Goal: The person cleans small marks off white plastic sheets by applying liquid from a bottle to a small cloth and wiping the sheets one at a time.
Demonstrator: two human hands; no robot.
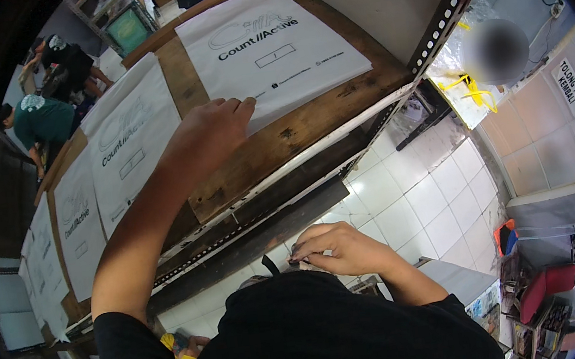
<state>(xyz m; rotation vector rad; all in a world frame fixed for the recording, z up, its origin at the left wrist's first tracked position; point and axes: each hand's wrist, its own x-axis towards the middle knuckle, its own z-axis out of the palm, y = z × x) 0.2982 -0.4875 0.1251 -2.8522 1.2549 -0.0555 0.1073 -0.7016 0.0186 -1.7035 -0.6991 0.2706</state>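
Note:
My left hand (pixel 219 126) reaches across a worn wooden tabletop (pixel 220 180) and rests on the near left corner of a white printed sheet (pixel 272 46). Its fingers lie side by side over the sheet's edge; the thumb is hidden. That sheet carries dark lettering, an outline drawing and a small box. Close to my body, my right hand (pixel 338 248) is closed in a pinch, and a small dark thing shows at its fingertips, too small to name. Beside it a short black strap (pixel 270 265) sticks up.
More white printed sheets (pixel 132 119) lie in a row leftward along the table. A perforated metal post (pixel 449 12) rises at the table's right end. Below is a white tiled floor (pixel 417 193). Several people work at far left, one in a green shirt (pixel 45 122). A red chair (pixel 545 292) stands lower right.

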